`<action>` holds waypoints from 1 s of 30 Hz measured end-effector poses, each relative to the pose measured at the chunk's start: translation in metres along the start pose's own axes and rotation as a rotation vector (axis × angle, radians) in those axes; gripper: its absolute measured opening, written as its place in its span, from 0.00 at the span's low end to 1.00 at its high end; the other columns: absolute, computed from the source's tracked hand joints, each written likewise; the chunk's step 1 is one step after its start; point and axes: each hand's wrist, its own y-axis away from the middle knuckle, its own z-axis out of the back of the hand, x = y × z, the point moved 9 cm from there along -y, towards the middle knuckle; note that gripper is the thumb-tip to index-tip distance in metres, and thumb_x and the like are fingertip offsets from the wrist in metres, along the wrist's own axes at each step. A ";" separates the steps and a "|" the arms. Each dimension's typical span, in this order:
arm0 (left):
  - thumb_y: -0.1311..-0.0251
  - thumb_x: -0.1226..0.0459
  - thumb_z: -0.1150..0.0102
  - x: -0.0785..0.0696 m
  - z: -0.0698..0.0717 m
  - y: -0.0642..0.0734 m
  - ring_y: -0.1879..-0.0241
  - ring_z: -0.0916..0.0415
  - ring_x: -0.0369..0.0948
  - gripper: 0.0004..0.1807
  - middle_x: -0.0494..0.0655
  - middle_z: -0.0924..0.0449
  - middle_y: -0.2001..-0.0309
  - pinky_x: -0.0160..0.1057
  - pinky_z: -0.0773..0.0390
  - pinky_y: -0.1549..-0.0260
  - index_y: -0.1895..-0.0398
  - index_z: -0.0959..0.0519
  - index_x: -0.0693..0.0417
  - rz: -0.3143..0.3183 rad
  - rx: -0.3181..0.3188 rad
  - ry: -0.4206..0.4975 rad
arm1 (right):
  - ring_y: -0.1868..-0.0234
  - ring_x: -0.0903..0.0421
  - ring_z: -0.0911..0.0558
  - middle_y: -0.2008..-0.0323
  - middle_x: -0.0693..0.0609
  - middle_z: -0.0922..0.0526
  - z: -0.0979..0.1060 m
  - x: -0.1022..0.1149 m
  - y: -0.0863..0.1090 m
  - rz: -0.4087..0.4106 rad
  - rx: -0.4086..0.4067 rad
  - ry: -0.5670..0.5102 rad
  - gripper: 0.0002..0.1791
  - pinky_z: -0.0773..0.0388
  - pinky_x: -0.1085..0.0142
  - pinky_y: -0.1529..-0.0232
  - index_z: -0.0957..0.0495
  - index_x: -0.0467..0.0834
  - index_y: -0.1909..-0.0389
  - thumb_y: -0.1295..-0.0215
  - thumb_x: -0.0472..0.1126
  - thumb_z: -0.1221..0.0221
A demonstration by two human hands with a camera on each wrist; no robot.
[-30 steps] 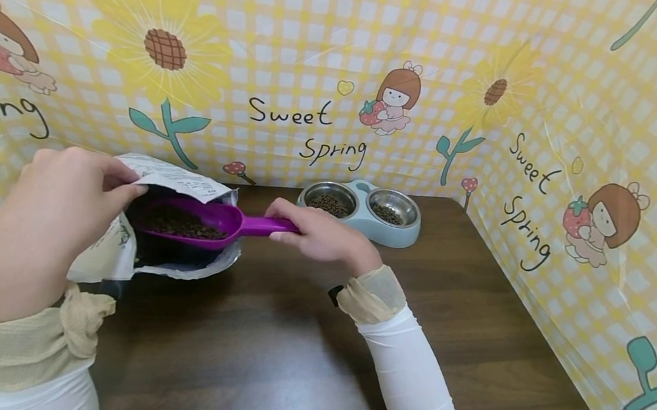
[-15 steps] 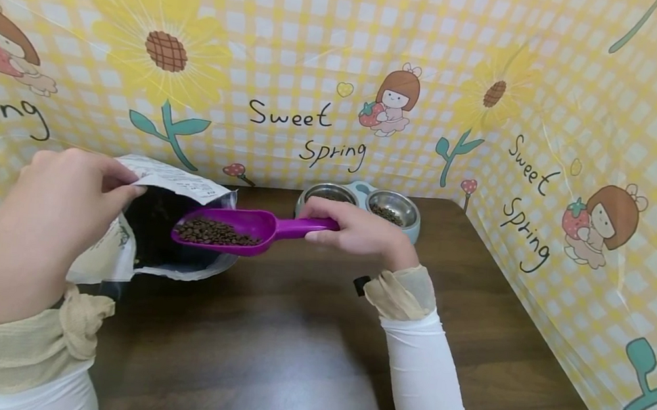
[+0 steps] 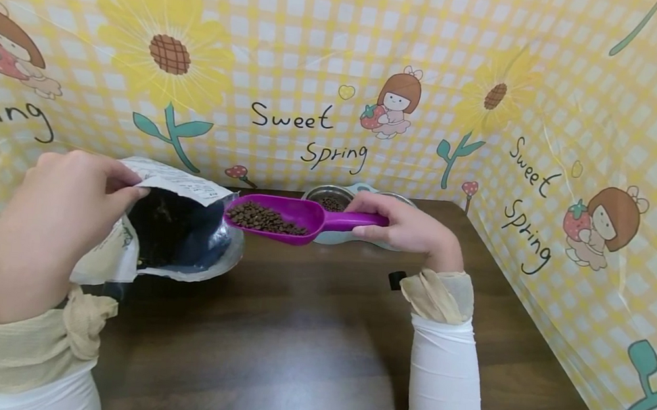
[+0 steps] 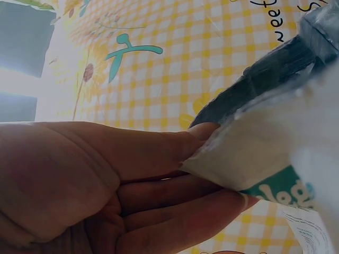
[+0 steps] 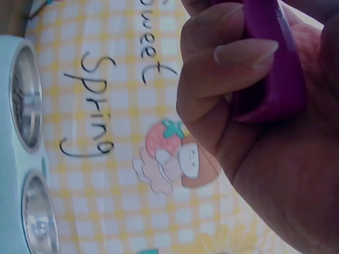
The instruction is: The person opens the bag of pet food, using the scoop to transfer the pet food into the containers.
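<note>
On the left of the head view, my left hand (image 3: 56,225) pinches the top edge of a white food bag (image 3: 188,181), whose mouth gapes to the right. The left wrist view shows thumb and fingers on the bag's edge (image 4: 238,159). My right hand (image 3: 403,229) grips the handle of a purple scoop (image 3: 310,213), its fingers curled round it in the right wrist view. Brown kibble (image 3: 268,219) fills the scoop's front part. The scoop's tip is just right of the bag's mouth. Behind the right hand, a pale blue double bowl (image 3: 334,237) is partly hidden.
The left steel bowl (image 3: 318,193) holds some kibble; the right one is mostly behind the hand. A brown wooden table (image 3: 267,344) carries everything. Patterned yellow-checked sheets (image 3: 296,50) rise behind the table and along its right side.
The scoop with kibble has come out of the bag and moved right and slightly up, now in front of the double bowl. My left hand keeps its hold on the bag.
</note>
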 end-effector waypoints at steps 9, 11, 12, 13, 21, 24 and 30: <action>0.28 0.65 0.34 0.001 0.001 0.001 0.67 0.18 0.69 0.12 0.67 0.09 0.61 0.68 0.22 0.64 0.54 0.10 0.67 -0.012 -0.014 -0.001 | 0.59 0.48 0.22 0.59 0.48 0.17 0.028 -0.022 0.028 -0.099 -0.102 -0.053 0.10 0.23 0.61 0.56 0.19 0.50 0.44 0.21 0.43 0.36; 0.28 0.65 0.34 0.001 0.001 0.001 0.67 0.18 0.69 0.12 0.68 0.09 0.60 0.68 0.22 0.64 0.53 0.10 0.67 -0.009 -0.012 -0.002 | 0.58 0.49 0.21 0.59 0.48 0.17 0.036 -0.027 0.035 -0.107 -0.134 -0.037 0.11 0.23 0.61 0.55 0.19 0.49 0.43 0.21 0.43 0.36; 0.28 0.64 0.34 0.001 0.001 0.001 0.67 0.18 0.68 0.12 0.68 0.09 0.60 0.68 0.22 0.64 0.54 0.10 0.66 -0.008 -0.010 -0.001 | 0.58 0.50 0.21 0.59 0.48 0.17 0.039 -0.030 0.039 -0.106 -0.150 -0.029 0.11 0.23 0.62 0.55 0.19 0.49 0.43 0.21 0.43 0.36; 0.28 0.64 0.34 0.001 0.001 0.001 0.68 0.17 0.67 0.12 0.68 0.09 0.60 0.67 0.22 0.65 0.54 0.10 0.66 -0.008 -0.009 0.000 | 0.58 0.51 0.20 0.59 0.47 0.16 0.043 -0.033 0.043 -0.106 -0.166 -0.016 0.10 0.23 0.62 0.54 0.19 0.48 0.44 0.21 0.42 0.36; 0.28 0.64 0.34 0.000 0.000 0.000 0.69 0.17 0.66 0.11 0.67 0.09 0.61 0.69 0.21 0.64 0.55 0.10 0.65 -0.004 -0.011 0.005 | 0.58 0.54 0.23 0.56 0.46 0.16 0.064 -0.061 0.072 -0.184 -0.243 0.023 0.12 0.26 0.65 0.55 0.21 0.44 0.41 0.20 0.41 0.39; 0.27 0.63 0.34 0.000 0.000 0.000 0.68 0.17 0.67 0.12 0.66 0.09 0.61 0.70 0.22 0.63 0.54 0.10 0.65 0.000 -0.009 0.005 | 0.61 0.55 0.25 0.58 0.48 0.18 0.072 -0.071 0.082 -0.247 -0.269 0.062 0.15 0.27 0.64 0.57 0.22 0.45 0.37 0.19 0.43 0.39; 0.27 0.63 0.34 0.000 0.001 -0.001 0.68 0.17 0.67 0.12 0.66 0.09 0.61 0.70 0.23 0.63 0.55 0.10 0.65 -0.001 -0.010 0.004 | 0.59 0.51 0.26 0.57 0.45 0.20 0.085 -0.085 0.097 -0.349 -0.328 0.124 0.18 0.29 0.60 0.56 0.23 0.46 0.33 0.17 0.47 0.41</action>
